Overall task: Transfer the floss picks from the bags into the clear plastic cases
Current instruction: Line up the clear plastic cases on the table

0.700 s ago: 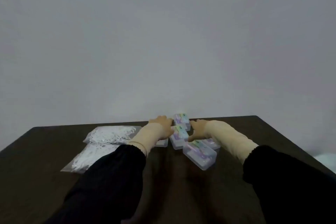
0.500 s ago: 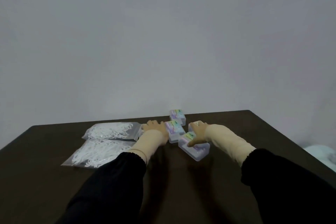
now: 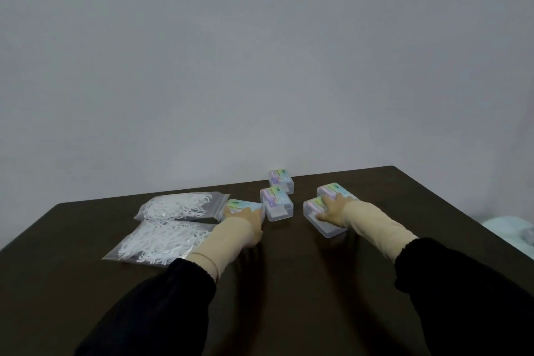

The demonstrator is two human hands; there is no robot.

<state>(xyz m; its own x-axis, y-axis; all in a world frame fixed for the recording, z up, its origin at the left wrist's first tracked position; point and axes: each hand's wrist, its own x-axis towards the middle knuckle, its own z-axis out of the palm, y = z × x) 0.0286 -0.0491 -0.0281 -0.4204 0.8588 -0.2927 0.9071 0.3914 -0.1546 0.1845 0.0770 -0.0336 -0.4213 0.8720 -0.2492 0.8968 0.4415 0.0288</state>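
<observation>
Two clear zip bags of white floss picks lie at the table's left, the far bag (image 3: 185, 206) and the near bag (image 3: 161, 240). Several clear plastic cases with pastel labels sit mid-table, lids down. My left hand (image 3: 244, 218) rests flat on the leftmost case (image 3: 244, 205), which touches the far bag's corner. My right hand (image 3: 332, 206) lies on the lid of the right case (image 3: 326, 225), fingers spread, thumb at its left side. Another case (image 3: 335, 190) sits just behind that hand. Two more cases (image 3: 276, 204) (image 3: 279, 180) stand between my hands.
The dark wooden table (image 3: 289, 283) ends at a plain grey wall behind the cases. Bare tabletop stretches between my forearms and toward me. A pale blue object (image 3: 511, 231) lies off the table's right edge.
My hands have moved apart, each sliding a case outward: the left toward the bags, the right toward the right. The clustered cases are now spread out.
</observation>
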